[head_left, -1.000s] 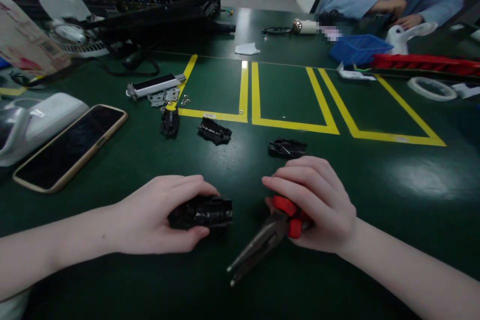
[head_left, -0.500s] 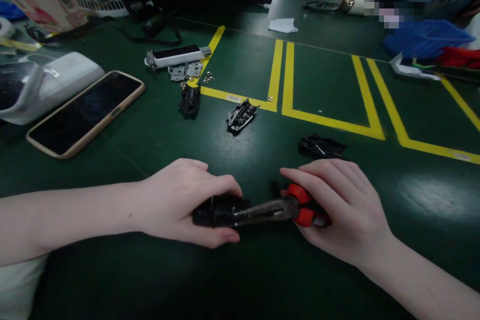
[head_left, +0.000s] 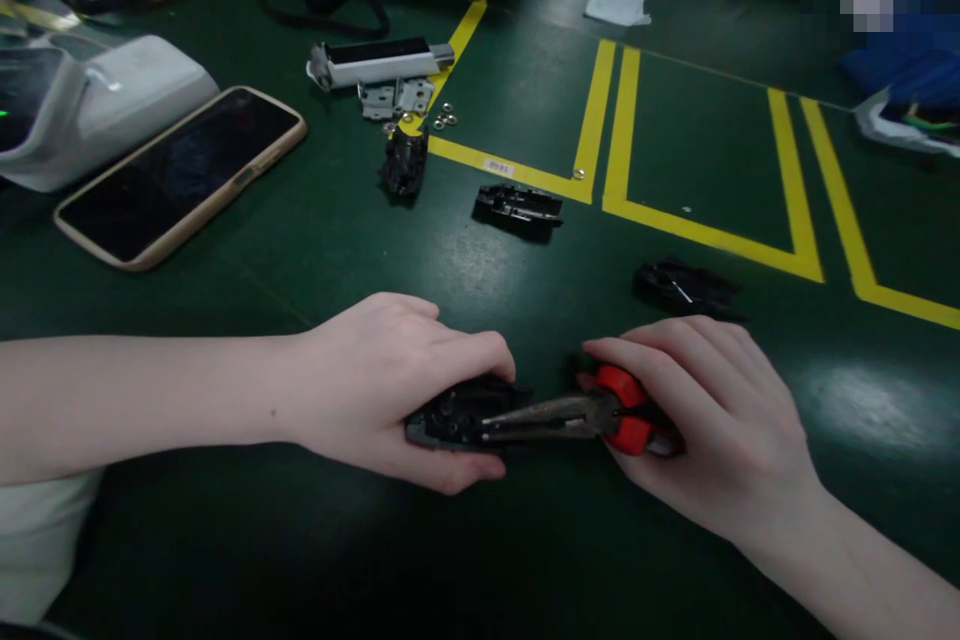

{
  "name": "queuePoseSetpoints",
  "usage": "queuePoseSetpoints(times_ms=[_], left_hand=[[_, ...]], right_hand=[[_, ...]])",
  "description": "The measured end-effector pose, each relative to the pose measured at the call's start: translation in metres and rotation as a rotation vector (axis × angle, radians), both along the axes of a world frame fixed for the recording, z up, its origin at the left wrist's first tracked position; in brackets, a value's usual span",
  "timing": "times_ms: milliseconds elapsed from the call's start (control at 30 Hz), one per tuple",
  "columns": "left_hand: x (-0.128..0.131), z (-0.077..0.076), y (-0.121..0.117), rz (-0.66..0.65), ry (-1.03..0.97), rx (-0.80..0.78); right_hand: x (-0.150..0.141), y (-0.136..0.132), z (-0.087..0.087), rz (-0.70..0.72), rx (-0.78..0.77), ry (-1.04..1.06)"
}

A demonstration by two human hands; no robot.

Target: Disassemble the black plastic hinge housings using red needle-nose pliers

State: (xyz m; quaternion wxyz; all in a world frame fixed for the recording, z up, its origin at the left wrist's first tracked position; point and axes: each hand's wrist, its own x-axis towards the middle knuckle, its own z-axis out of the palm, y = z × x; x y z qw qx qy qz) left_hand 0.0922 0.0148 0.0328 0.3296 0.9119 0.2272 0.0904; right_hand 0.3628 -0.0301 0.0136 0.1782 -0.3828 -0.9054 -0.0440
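My left hand (head_left: 420, 380) is closed round a black plastic part (head_left: 450, 415), holding it just above or on the green table. Red-handled long-nose pliers (head_left: 555, 414) are in my right hand (head_left: 712, 410), fingers wrapped round the grips. The tips of their jaws meet the right end of the part; what exactly they pinch is too small to tell. Past my hands lie three more black parts: one at the right (head_left: 686, 287), a middle piece (head_left: 517, 208) and a left piece (head_left: 405, 163).
A phone (head_left: 180, 175) and a white-grey device (head_left: 112, 105) lie at the left. Beyond are a white-and-black bar (head_left: 379, 62), metal brackets (head_left: 395, 98) and several small rings (head_left: 445, 118). Yellow tape (head_left: 712, 240) marks squares on the table. White paper (head_left: 617, 7) lies farther back.
The view has shifted, so the table's things sit higher and farther right. The middle black piece has turned to lie more crosswise. The part in my left hand has rolled slightly; both grips stay.
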Motion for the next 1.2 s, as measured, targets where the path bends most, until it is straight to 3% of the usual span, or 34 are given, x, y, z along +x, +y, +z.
queuePoseSetpoints(times_ms=[300, 600, 800, 1200], left_hand=[[-0.0006, -0.0011, 0.0028, 0.036, 0.007, -0.042], [0.0012, -0.0002, 0.0036, 0.023, 0.029, 0.017], [0.0014, 0.0004, 0.0049, 0.035, -0.040, -0.087], [0.0008, -0.0023, 0.0059, 0.038, -0.026, -0.071]], right_hand=[[-0.0031, 0.0015, 0.0060, 0.014, 0.020, -0.040], [-0.0001, 0.0029, 0.0026, 0.024, 0.017, -0.039], [-0.0007, 0.0043, 0.0017, 0.000, -0.120, -0.016], [-0.0053, 0.0044, 0.0078, 0.012, -0.154, -0.019]])
